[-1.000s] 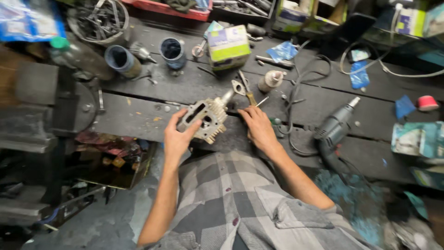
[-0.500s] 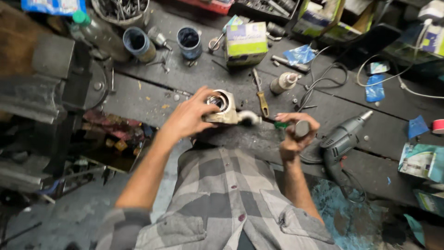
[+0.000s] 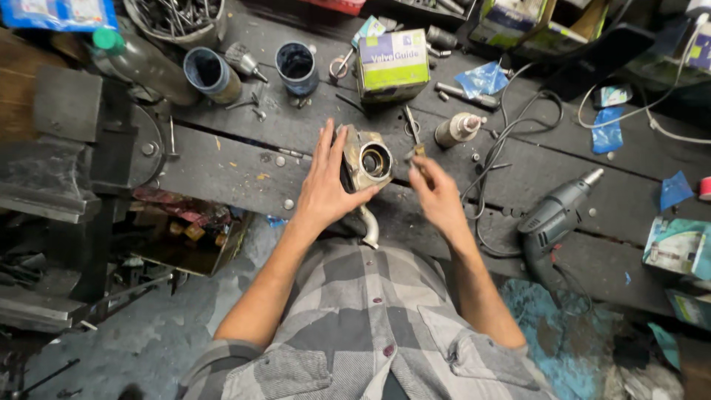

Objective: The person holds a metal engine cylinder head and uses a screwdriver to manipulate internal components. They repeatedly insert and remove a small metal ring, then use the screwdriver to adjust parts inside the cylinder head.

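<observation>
Casting under left hand grip (bore up); right hand just beside.

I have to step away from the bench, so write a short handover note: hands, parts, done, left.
Left hand: grip around the dull grey cast-metal engine part, held on edge on the dark wooden bench, its round bore facing up.
Right hand: beside the part, fingertips pinched; whether they hold anything is too small to tell.
Nearby: grey electric drill lying to the right, green-and-white cardboard box behind.
Done: part stood up and steadied.
Left: work at the bore appears not yet begun.
</observation>
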A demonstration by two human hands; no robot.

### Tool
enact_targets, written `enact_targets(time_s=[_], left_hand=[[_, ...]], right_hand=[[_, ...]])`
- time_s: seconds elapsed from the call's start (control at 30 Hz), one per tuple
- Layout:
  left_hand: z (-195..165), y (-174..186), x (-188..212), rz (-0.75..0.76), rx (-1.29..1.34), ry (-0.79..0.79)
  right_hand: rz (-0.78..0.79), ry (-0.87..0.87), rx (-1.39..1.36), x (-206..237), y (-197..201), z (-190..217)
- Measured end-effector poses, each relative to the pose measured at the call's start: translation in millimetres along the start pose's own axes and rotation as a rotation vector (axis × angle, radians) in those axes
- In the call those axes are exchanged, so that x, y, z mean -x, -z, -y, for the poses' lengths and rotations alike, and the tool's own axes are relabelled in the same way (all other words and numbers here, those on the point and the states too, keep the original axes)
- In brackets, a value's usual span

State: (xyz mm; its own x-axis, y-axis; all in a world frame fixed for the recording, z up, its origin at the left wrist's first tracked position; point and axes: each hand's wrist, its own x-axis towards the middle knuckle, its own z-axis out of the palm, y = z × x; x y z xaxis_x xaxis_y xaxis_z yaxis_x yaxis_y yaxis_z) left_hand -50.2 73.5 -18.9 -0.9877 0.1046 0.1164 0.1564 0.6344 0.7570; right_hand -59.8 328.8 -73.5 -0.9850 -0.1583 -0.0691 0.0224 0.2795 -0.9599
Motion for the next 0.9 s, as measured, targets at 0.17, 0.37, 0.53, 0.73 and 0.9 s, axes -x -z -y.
enact_targets(time_s=[0.17,0.37,0.53,0.73,0.9], left_hand=[[3.9,1.2,3.4,0.022,0.01,0.021],[13.0,28.1,0.0,0.124,0.096,-0.042],[15.1,11.6,13.5,0.023,0.165,-0.048],[4.5,-12.2,42.7,-0.14,0.179,0.041],[2.1,-13.7,47.7,-0.142,0.174,0.096]], right_hand=[[-0.068,-0.093,-0.142,-17.6,5.2,9.5],[0.0,-0.163,0.162,-16.7,-21.1,-1.1],[0.006,0.263,0.238,-23.0,-32.9,4.3],[-0.119,0.127,-0.001,-38.4,-47.4,20.8],[-0.292,0.023,0.152,-56.7,-49.6,26.0]])
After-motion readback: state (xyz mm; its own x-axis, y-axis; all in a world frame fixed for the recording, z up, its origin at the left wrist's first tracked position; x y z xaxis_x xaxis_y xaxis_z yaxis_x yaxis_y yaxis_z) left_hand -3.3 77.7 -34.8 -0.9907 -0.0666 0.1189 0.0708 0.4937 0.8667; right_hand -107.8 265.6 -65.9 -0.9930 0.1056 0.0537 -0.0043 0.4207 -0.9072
